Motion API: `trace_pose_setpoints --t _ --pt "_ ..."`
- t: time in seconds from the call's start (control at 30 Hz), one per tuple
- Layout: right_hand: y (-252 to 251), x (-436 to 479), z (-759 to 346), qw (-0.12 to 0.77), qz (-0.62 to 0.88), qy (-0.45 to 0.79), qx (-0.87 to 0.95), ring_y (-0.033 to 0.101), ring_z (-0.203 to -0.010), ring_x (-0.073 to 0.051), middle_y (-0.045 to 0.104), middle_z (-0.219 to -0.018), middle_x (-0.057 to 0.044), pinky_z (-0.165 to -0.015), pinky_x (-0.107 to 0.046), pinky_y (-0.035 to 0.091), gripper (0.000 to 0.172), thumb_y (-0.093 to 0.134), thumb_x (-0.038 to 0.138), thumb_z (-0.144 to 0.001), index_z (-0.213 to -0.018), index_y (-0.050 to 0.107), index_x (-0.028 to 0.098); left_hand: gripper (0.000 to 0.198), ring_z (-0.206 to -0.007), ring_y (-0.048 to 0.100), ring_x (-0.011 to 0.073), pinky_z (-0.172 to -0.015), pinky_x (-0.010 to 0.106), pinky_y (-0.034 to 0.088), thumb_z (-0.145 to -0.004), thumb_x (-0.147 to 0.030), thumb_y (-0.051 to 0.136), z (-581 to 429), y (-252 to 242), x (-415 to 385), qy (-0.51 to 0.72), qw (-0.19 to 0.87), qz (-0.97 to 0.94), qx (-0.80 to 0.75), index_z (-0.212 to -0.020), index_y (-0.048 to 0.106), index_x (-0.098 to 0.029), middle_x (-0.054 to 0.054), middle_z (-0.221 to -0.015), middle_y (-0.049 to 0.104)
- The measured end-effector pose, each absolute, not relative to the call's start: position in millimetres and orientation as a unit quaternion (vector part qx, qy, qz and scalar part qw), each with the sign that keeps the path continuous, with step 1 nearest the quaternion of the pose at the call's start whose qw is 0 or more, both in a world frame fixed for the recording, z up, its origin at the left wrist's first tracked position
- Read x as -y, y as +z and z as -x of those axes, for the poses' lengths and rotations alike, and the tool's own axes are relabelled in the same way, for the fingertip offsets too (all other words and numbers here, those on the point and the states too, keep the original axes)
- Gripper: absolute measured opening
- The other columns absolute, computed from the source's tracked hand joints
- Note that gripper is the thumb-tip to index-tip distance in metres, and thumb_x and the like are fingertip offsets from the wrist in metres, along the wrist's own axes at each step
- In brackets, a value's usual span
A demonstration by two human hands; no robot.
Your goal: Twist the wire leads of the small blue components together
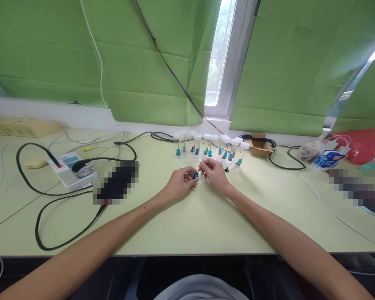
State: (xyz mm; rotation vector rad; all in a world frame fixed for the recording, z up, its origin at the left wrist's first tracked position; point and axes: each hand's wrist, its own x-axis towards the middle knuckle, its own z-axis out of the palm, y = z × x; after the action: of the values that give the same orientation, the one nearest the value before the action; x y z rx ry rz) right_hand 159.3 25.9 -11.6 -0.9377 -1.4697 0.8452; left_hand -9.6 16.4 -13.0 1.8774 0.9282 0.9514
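My left hand is closed in a pinch around a small blue piece. My right hand meets it from the other side, thumb and fingertips pressed together at a thin stem beside the blue piece; the fingers partly hide it. Whether stem and piece are joined, I cannot tell. Just beyond the hands stands a group of several clear tubes with white caps, each holding small blue or green pieces on thin stems. A tiny black piece lies right of my right hand.
Left, a white power strip has black cables looping around it, beside a blurred dark object. Behind the tubes, to the right, is an open cardboard box. A blue-and-white package and red plastic bag lie far right.
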Motion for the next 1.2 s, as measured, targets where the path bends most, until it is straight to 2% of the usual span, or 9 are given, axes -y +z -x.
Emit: trace_pose_setpoints --t 0.27,0.57,0.83,1.1,1.2 --pt "-10.3 -24.3 -158.5 0.567 0.391 0.322 0.650 0.050 -0.055 -0.011 0.060 -0.070 -0.001 -0.050 -0.024 0.041 0.026 0.059 0.040 -0.085 -0.071 0.058 0.019 0.033 -0.062 0.068 0.0188 -0.068 0.036 0.054 -0.076 -0.034 0.070 7.8 -11.8 -18.2 0.382 0.498 -0.691 -0.358 -0.102 0.062 -0.015 0.001 -0.073 0.061" --pt "-6.4 -19.8 -157.1 0.576 0.391 0.341 0.632 0.049 -0.054 -0.011 0.060 -0.071 -0.001 -0.051 -0.025 0.041 0.026 0.060 0.042 -0.084 -0.071 0.058 0.019 0.036 -0.072 0.071 0.0225 -0.081 0.042 0.052 -0.076 -0.035 0.072 9.8 -13.2 -19.4 0.378 0.538 -0.671 -0.343 -0.105 0.064 -0.015 0.001 -0.081 0.059" --pt "-5.9 -18.8 -156.2 0.554 0.409 0.345 0.638 0.050 -0.056 -0.012 0.061 -0.071 -0.002 -0.052 -0.026 0.042 0.028 0.059 0.044 -0.083 -0.070 0.059 0.019 0.032 -0.072 0.070 0.0205 -0.078 0.043 0.055 -0.073 -0.035 0.075 7.4 -12.1 -17.7 0.376 0.572 -0.652 -0.326 -0.095 0.063 -0.014 0.006 -0.095 0.062" --pt "-7.9 -20.2 -157.3 0.545 0.419 0.322 0.651 0.049 -0.059 -0.011 0.062 -0.076 -0.001 -0.056 -0.025 0.043 0.028 0.059 0.044 -0.083 -0.072 0.061 0.019 0.041 -0.066 0.068 0.0188 -0.070 0.040 0.056 -0.070 -0.039 0.077 6.0 -9.0 -16.7 0.366 0.589 -0.644 -0.323 -0.098 0.064 -0.012 0.006 -0.084 0.065" --pt "-6.5 -19.2 -157.4 0.534 0.424 0.301 0.666 0.049 -0.059 -0.012 0.062 -0.077 -0.002 -0.057 -0.025 0.043 0.030 0.055 0.046 -0.086 -0.074 0.061 0.019 0.039 -0.065 0.068 0.0175 -0.069 0.038 0.056 -0.070 -0.040 0.077 6.3 -7.6 -16.7 0.373 0.584 -0.643 -0.325 -0.096 0.065 -0.014 0.005 -0.087 0.064"
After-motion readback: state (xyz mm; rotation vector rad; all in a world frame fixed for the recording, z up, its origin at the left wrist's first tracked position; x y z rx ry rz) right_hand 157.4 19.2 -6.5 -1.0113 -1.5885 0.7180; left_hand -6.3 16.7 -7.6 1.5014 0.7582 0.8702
